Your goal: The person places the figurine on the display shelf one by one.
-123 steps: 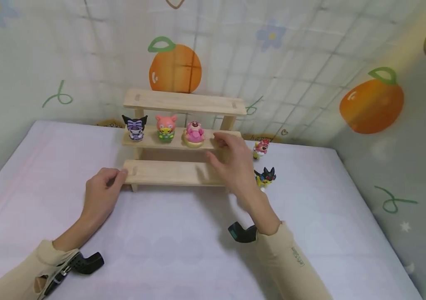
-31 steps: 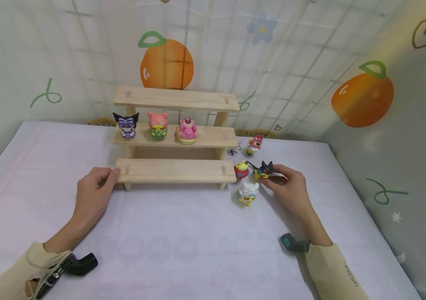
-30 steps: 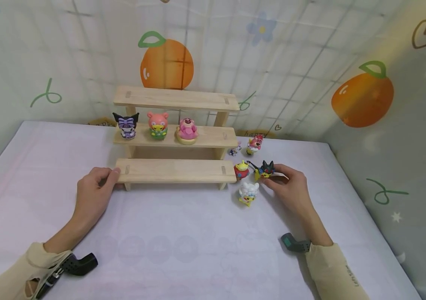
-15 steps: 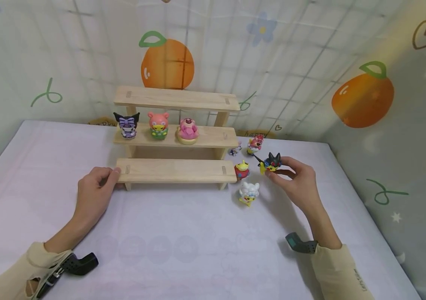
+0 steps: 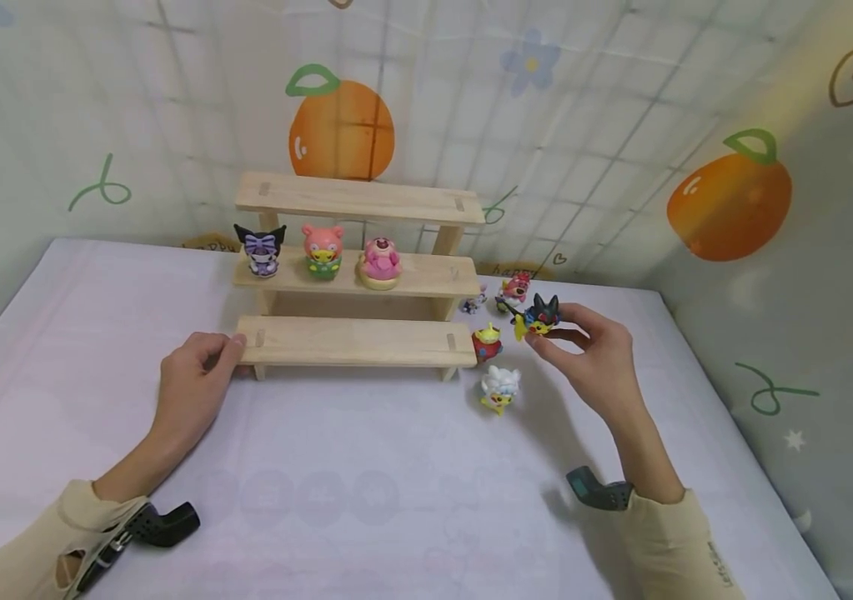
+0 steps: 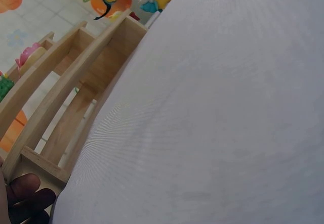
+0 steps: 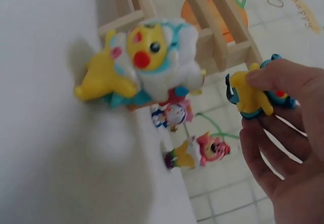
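Note:
My right hand (image 5: 597,358) pinches a small figurine with a black eared hood and yellow body (image 5: 541,317) between thumb and fingers. It is held above the table, right of the three-tier wooden display shelf (image 5: 358,342). In the right wrist view the thumb presses on the figurine's yellow part (image 7: 247,92). My left hand (image 5: 197,383) grips the left end of the lowest tier, its thumb at the top edge and fingers underneath. On the middle tier stand a black-and-purple figurine (image 5: 262,252), a pink-and-green one (image 5: 323,252) and a pink bear (image 5: 380,265).
Right of the shelf stand a white-hooded figurine (image 5: 499,388), a red one with a yellow-green top (image 5: 486,342), a small grey-and-pink one (image 5: 474,300) and a pink-headed one (image 5: 514,290). A printed curtain (image 5: 426,108) hangs behind the white table (image 5: 366,492).
My right hand left the middle tier beside the pink bear, took hold of the black-hooded figurine on the table and raised it. My left hand stays at the shelf's left end.

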Tool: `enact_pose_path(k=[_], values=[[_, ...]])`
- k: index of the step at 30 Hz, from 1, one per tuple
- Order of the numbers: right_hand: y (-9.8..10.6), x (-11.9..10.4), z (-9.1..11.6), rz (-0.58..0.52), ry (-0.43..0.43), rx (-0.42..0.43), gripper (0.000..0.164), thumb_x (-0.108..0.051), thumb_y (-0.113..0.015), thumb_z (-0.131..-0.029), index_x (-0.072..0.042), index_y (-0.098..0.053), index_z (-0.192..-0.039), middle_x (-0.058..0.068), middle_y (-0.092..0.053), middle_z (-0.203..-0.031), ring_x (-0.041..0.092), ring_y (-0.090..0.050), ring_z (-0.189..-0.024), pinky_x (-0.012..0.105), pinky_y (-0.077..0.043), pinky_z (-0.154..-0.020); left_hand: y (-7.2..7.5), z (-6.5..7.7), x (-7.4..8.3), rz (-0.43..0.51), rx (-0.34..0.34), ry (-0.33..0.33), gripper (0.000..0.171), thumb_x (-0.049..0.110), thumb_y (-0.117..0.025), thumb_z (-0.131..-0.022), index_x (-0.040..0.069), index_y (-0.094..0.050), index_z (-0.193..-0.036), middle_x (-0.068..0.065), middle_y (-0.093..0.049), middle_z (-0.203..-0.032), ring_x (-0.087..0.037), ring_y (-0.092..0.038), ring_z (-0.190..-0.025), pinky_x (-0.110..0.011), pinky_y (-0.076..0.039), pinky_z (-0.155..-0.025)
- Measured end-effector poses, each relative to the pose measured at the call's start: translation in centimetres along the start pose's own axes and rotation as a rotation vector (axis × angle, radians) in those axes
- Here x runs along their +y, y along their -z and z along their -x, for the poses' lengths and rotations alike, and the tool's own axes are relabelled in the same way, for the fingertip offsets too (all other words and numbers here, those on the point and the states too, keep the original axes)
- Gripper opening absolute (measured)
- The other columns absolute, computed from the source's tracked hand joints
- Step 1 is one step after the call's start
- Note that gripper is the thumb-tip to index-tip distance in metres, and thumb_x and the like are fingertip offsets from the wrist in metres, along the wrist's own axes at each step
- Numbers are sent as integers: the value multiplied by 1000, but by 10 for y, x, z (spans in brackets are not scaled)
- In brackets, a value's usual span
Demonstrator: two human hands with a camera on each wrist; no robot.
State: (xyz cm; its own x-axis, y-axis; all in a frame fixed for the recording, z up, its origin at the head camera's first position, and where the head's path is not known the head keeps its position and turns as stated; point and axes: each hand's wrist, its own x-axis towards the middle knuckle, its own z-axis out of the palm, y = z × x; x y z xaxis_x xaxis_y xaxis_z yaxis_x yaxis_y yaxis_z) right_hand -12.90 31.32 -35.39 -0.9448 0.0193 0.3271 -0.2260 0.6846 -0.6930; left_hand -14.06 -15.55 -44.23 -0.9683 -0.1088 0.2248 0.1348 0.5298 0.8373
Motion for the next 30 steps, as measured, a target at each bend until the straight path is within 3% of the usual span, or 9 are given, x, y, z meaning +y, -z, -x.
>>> enact_pose_path(k=[8, 16, 22, 30], values=[[-6, -18, -10, -48, 45, 3, 38, -4, -83, -89, 2, -71, -124, 14, -72, -117, -1, -65, -104, 17, -55, -90, -1, -1, -3, -12, 6, -3, 41, 32, -58, -109, 1, -74, -88, -18, -72, -101, -24, -60, -94, -29, -42, -83], [-5, -25, -10, -59, 17, 10, 37, -6, -83, -90, 0, -72, -124, 11, -72, -116, 1, -65, -102, 16, -54, -92, -1, -2, -3, -12, 5, -7, 40, 31, -58, -109, 1, -74, -88, -17, -71, -100, -24, -59, -92, -29, -42, -82], [-10, -33, -17, -77, 48, 5, 38, -5, -83, -90, 2, -71, -125, 11, -71, -116, 1, -64, -104, 16, -54, -92, 0, -1, -4, -8, 12, -11, 40, 31, -58, -109, 3, -74, -85, -17, -71, -99, -23, -58, -91, -28, -41, -80], [-22, -42, -31, -116, 69, 9, 34, -5, -82, -90, 2, -72, -121, 12, -72, -113, 6, -65, -102, 22, -56, -93, -1, -1, -2, -1, 6, -13, 41, 31, -58, -109, 2, -75, -85, -18, -71, -100, -24, -60, -93, -33, -42, -83]])
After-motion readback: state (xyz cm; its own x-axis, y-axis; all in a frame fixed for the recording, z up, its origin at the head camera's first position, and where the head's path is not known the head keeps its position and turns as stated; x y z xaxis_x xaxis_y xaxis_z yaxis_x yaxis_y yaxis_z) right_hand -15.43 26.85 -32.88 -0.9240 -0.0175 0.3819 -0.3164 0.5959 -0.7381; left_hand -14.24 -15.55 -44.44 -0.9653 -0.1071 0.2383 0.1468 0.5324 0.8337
